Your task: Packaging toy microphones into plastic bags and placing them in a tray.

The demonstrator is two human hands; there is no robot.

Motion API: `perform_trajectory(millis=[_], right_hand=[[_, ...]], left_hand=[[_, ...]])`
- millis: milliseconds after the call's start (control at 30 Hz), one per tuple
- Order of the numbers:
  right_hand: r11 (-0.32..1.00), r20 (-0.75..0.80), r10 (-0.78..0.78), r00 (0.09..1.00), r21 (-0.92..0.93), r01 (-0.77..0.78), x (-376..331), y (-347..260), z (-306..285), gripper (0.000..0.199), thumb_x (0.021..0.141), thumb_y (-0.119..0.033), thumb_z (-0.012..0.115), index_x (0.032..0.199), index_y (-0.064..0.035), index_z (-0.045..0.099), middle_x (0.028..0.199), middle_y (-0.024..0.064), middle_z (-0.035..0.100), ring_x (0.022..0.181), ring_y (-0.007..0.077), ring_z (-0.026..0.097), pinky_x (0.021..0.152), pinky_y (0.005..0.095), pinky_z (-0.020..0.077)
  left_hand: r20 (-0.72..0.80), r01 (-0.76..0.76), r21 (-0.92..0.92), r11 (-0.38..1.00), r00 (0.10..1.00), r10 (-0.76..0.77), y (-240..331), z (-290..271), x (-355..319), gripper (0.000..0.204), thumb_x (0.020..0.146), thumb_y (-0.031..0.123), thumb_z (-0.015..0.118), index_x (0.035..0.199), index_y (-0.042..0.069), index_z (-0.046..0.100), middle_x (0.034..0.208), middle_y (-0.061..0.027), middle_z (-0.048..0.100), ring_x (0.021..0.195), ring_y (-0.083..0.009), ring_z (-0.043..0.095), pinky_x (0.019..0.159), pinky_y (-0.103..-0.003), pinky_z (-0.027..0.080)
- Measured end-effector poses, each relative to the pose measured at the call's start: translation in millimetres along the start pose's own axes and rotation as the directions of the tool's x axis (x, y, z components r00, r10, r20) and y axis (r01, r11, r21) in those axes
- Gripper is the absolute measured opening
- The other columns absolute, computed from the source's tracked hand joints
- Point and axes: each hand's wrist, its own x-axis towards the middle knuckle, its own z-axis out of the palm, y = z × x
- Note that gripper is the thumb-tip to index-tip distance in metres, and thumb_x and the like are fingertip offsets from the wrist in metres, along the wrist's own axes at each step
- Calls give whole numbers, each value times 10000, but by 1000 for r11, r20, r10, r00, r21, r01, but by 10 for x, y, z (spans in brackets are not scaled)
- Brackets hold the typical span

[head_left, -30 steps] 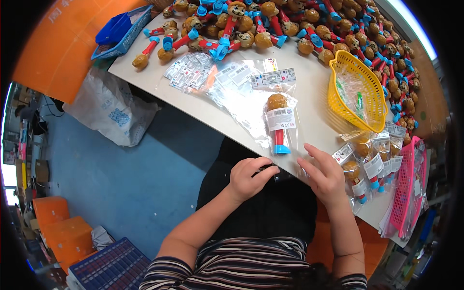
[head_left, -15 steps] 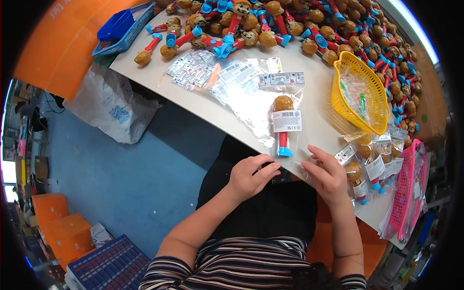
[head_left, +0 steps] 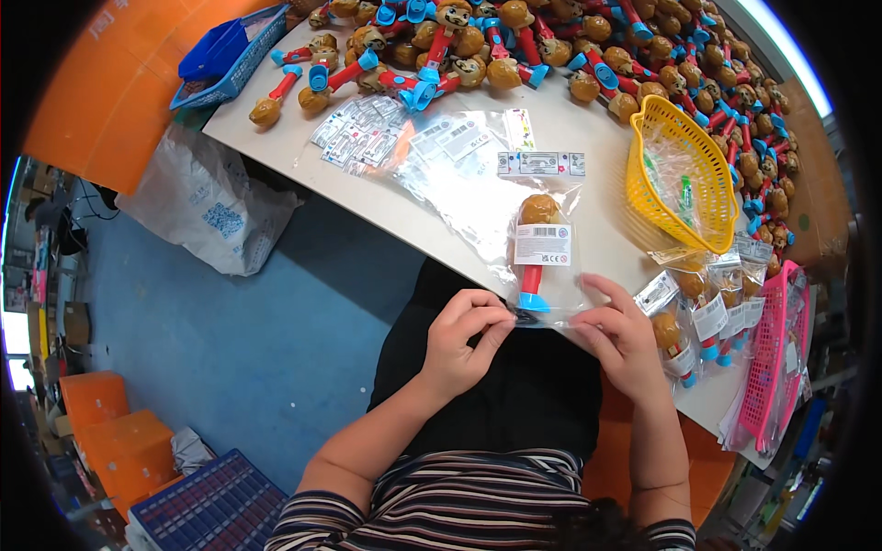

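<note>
Our left hand (head_left: 464,335) pinches the bottom edge of the clear bag (head_left: 542,262) holding a toy (head_left: 537,246) at the table (head_left: 588,138) edge. Our right hand (head_left: 623,335) grips the bag's lower right corner, fingers curled, beside the yellow basket (head_left: 684,179).

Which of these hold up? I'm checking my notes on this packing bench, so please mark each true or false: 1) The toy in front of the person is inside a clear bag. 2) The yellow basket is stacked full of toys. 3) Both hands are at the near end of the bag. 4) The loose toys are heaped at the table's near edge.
1) True: the bagged toy lies in a clear bag with a white label.
2) False: the yellow basket holds only some clear bags and small bits.
3) True: the left hand and right hand meet the bag's near end.
4) False: the loose toys are heaped along the far side.
</note>
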Motion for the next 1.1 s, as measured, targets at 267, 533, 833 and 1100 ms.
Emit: perform_trajectory(millis=[267, 533, 833, 1100], right_hand=[[581, 325, 573, 753, 487, -652, 65, -21, -40, 169, 871, -87, 670, 889, 81, 673, 745, 87, 671, 613, 95, 624, 559, 207, 509], [552, 255, 600, 759, 555, -622, 63, -2, 27, 183, 829, -27, 697, 793, -8, 519, 691, 55, 626, 569, 85, 620, 526, 182, 509], [591, 281, 598, 751, 479, -650, 44, -155, 15, 207, 863, -86, 679, 1012, 29, 594, 754, 54, 641, 629, 99, 633, 559, 206, 515], [638, 183, 617, 765, 453, -623, 14, -37, -52, 202, 940, -150, 591, 887, 35, 651, 806, 64, 669, 652, 102, 638, 582, 212, 524]], left_hand=[[133, 471, -464, 751, 875, -466, 96, 1, -57, 80, 884, 40, 652, 939, -14, 675, 865, -48, 631, 686, -51, 527, 598, -192, 410], [241, 608, -643, 466, 738, -630, 65, 9, -39, 130, 861, 19, 652, 983, 6, 611, 833, -79, 660, 642, -37, 499, 540, -188, 358], [187, 477, -489, 730, 875, -447, 203, 55, -1, 219, 892, 29, 634, 1076, 14, 516, 1002, -88, 626, 853, -91, 598, 761, -210, 478], [-100, 353, -529, 772, 877, -470, 119, -7, 101, 124, 877, -13, 632, 914, 41, 526, 825, -31, 595, 738, -97, 614, 704, -214, 484]])
